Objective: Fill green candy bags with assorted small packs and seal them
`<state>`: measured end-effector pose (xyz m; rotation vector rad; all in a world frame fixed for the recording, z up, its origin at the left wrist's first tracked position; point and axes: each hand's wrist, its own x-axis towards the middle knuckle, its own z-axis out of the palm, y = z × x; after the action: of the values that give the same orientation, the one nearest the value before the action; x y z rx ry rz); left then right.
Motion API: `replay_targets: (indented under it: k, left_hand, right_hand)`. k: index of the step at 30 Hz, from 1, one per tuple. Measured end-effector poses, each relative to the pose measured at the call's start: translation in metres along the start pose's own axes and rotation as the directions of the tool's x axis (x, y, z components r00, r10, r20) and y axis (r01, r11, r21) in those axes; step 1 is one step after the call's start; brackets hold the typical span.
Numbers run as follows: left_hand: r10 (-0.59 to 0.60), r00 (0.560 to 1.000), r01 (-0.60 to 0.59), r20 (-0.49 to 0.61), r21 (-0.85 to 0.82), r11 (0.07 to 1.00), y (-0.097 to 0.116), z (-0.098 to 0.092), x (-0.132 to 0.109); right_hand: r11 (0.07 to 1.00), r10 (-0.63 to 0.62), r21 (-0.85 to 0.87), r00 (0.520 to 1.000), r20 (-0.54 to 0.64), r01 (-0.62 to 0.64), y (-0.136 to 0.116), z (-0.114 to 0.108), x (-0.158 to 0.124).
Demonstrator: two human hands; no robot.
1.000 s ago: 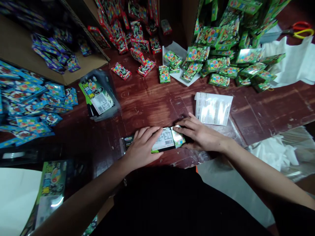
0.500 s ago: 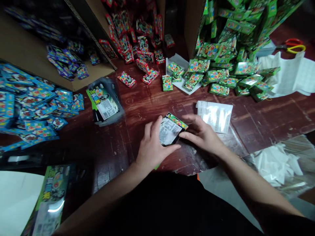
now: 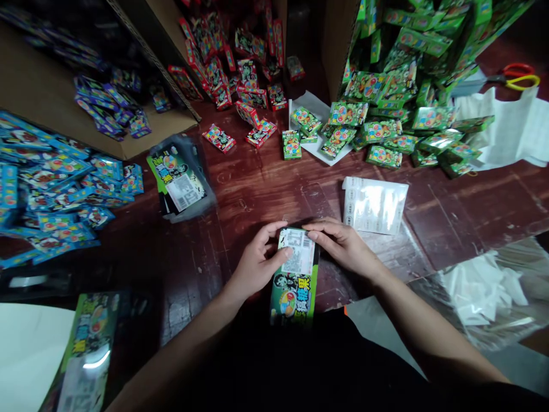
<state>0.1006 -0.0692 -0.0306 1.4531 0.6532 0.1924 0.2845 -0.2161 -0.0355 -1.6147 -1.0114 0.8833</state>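
Observation:
A long green and black printed package [image 3: 295,286] with a white label at its far end lies close to my body. My left hand [image 3: 259,260] grips its left edge, thumb on the label. On the far right corner, my right hand [image 3: 343,246] pinches the package between thumb and fingers. A sheet of clear round stickers or similar shiny white film [image 3: 375,205] lies just beyond my right hand. To the left on the table is a stack of similar printed packages [image 3: 180,177].
Small green boxes [image 3: 377,131] spill from a carton at the back right, red boxes [image 3: 253,97] at the back middle. Blue boxes [image 3: 64,183] and a carton of purple boxes [image 3: 114,106] are left. Scissors [image 3: 514,78] lie far right; a plastic bag [image 3: 484,286] is at right.
The package has come nearer my body and now shows its long printed face. Both hands have moved closer to me, and my right thumb and fingers have closed on its corner.

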Motion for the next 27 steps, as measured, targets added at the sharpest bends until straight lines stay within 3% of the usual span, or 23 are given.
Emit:
replay_targets:
  k: [5,8,13,18,20,24,27]
  left_hand:
    - [0.006,0.995,-0.004,-0.102,0.012,1.0,0.003,-0.007,0.0]
    - [-0.003,0.997,0.005,-0.071,0.033,0.999,0.003,-0.008,0.003]
    - [0.037,0.999,-0.037,-0.001,0.095,0.995,0.009,-0.014,0.01]
    - [0.036,0.996,-0.034,-0.082,0.034,0.999,0.017,-0.018,0.014]
    - [0.016,0.996,-0.014,-0.082,0.015,1.0,0.019,-0.021,0.014]
    - [0.0,1.0,0.002,-0.012,0.153,0.988,0.025,-0.027,0.011]
    - [-0.004,1.0,0.003,0.007,0.196,0.981,0.03,-0.026,0.011]
  right_hand:
    - [0.943,0.178,0.321,0.95,-0.259,-0.089,0.001,0.032,-0.015]
    - [0.939,0.171,0.34,0.933,-0.315,-0.058,0.004,0.041,-0.019]
    - [0.981,0.129,0.169,0.975,-0.181,-0.098,-0.003,0.024,-0.018]
    - [0.998,-0.033,0.049,0.985,-0.168,0.042,-0.012,0.016,-0.014]
    - [0.996,-0.026,0.078,0.984,-0.176,0.041,-0.014,0.019,-0.013]
    - [0.997,-0.034,0.066,0.993,-0.115,0.042,-0.02,0.021,-0.011]
    - [0.994,0.055,0.101,0.991,-0.123,-0.043,-0.027,0.023,-0.009]
